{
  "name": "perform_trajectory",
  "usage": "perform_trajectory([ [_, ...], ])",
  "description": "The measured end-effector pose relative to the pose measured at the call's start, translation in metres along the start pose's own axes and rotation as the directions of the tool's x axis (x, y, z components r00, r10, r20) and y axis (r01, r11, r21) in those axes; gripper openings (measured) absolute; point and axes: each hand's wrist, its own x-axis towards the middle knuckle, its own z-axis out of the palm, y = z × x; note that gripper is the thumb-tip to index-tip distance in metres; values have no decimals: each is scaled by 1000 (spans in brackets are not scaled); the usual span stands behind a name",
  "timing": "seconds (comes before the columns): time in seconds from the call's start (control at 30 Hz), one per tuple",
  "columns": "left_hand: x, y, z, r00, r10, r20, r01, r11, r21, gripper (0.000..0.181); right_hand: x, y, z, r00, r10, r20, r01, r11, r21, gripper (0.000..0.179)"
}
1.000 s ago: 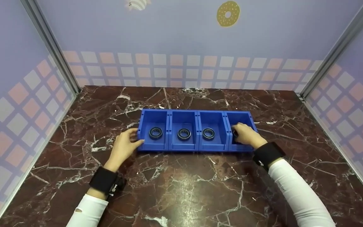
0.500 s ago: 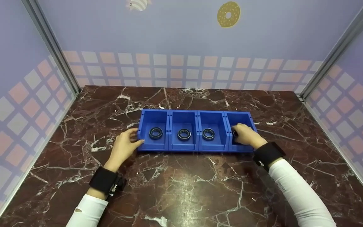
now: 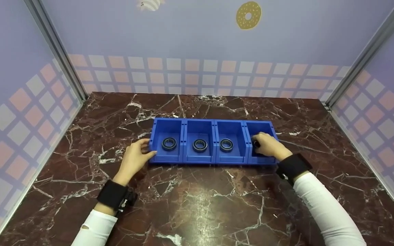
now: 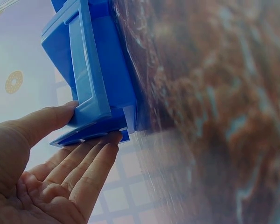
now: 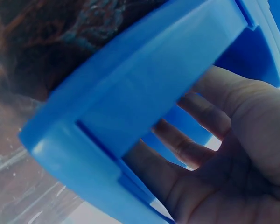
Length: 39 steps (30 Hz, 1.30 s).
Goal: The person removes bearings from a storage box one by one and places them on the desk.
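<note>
The walled table [image 3: 197, 191] is shiny; blue bins [image 3: 199, 159] are pinched by left hand [image 3: 135, 157], a ring [image 3: 256, 144], nudged toward 3 o'clock, by right hand [image 3: 268, 145].

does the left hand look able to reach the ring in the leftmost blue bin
Probably yes: the left hand touches the side of that bin, the top is open, and nothing covers the ring. It would likely need to lift over the wall first.

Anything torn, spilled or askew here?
Two minor oddities: the left sleeve has a small opening, possibly a tear or just a thumb hole; and the third ring from the left sits close to its bin's left side, while the two before it look roughly centred. No spill visible.
</note>
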Motion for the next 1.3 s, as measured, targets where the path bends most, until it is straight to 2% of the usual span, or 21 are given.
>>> perform_trajectory([
  [0.23, -1, 0, 0, 1000, -1, -1, 1, 1000, 1, 51, 0, -6, -10, 1000, 10, 28, -10, 1000, 4, 26],
  [0.5, -1, 0, 1, 1000, 11, -9, -11, 1000, -14, 49, -2, -13, -21, 1000, 2, 2, -2, 1000, 15, 31],
  [0.7, -1, 1, 1, 1000, 3, -6, -3, 1000, -12, 49, -4, -21, -28, 998, 55, 12, -55, 998, 17, 36],
  [0.87, -1, 1, 1, 1000, 2, -6, -2, 1000, -4, 50, -4, -26, -34, 997, 69, 16, -70, 998, 11, 36],
  [1.3, -2, 1, 0, 1000, 16, -1, -16, 1000, -1, 48, -6, -29, -43, 999, 33, -13, -33, 999, 0, 34],
])
